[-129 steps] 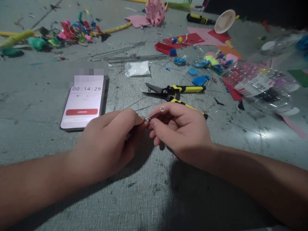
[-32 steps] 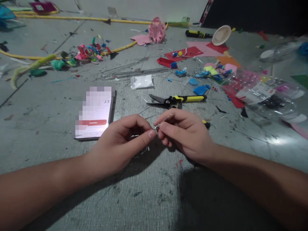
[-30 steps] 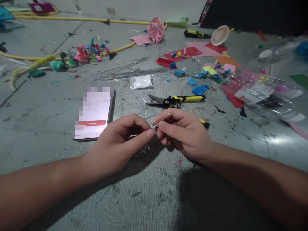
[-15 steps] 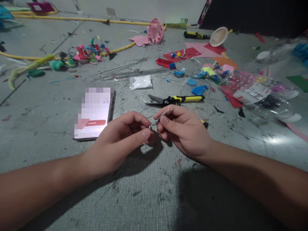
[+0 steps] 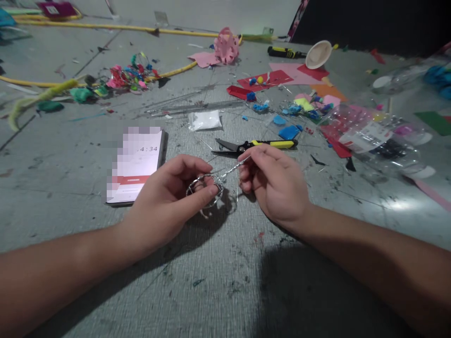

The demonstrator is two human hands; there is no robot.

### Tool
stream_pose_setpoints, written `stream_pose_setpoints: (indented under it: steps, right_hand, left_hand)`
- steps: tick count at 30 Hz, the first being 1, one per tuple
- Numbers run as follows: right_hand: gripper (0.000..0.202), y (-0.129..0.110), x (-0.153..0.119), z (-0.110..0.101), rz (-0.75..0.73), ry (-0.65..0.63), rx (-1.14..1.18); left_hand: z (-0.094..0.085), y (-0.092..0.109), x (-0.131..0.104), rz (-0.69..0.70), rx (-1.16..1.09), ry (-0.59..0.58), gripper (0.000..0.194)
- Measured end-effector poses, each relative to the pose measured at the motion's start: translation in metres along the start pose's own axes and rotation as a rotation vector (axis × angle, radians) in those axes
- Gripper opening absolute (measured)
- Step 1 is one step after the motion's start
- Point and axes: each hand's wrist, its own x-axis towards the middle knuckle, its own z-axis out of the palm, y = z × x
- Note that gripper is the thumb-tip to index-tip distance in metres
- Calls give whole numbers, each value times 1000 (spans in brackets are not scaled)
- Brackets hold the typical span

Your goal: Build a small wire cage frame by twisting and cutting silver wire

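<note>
Between my hands is a silvery twisted wire piece (image 5: 230, 170), with a round loop at its left end and a straight twisted stem to the right. My left hand (image 5: 169, 199) pinches the loop between thumb and fingers, which cover part of it. The stem's far end sits in the fingertips of my right hand (image 5: 276, 180). A thin loose end of wire hangs below the stem. Just beyond my right hand lie black-and-yellow snips (image 5: 271, 144), their blades apart and pointing left. A phone (image 5: 141, 159) with a lit screen lies behind my left hand.
A small bag of white material (image 5: 205, 120) and long thin wires (image 5: 197, 107) lie beyond the snips. Clear plastic bottles (image 5: 380, 136) and coloured paper scraps (image 5: 271, 79) are at right. Bright tangled bits (image 5: 130, 77) and a yellow hose (image 5: 116, 27) lie further back.
My right hand has shifted slightly up and right, away from my left. The wire's loop and twisted stem, mostly hidden before, now show between the hands.
</note>
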Motion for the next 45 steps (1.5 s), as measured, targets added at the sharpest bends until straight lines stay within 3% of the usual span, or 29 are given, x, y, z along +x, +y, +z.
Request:
stream_pose_setpoints:
  steps: [6,11,18,25,28,32,36,38,42,45]
  right_hand:
    - [32,-3,-4,2,-30,-17,-85]
    - [33,-6,-6,2,-58,-15,-187]
    - [30,-7,-9,-1,-228,-17,-370]
    - [26,-8,-5,-1,-183,25,-361]
    - [26,-10,-5,-1,-161,-25,-375]
    - [28,-12,-5,-1,-115,-121,-390]
    - [25,-11,-4,-3,-4,-100,-322]
    - [23,-11,-3,-4,-42,-137,-355]
    - [16,-13,-5,-2,-249,-404,-567]
    - [17,-16,-8,1,-263,-480,-628]
  left_hand:
    - [-1,0,3,85,86,206,25]
    - [-2,-3,7,74,73,229,33]
    - [1,1,6,49,76,236,27]
    - [2,4,8,33,-204,231,32]
    - [0,5,6,127,-209,194,28]
    - [-1,7,0,266,36,228,12]
    - [-1,9,-1,250,185,249,10]
    - [-2,9,0,229,226,230,10]
    - [-3,7,1,139,201,152,9]
    - [-3,6,0,153,192,120,9]
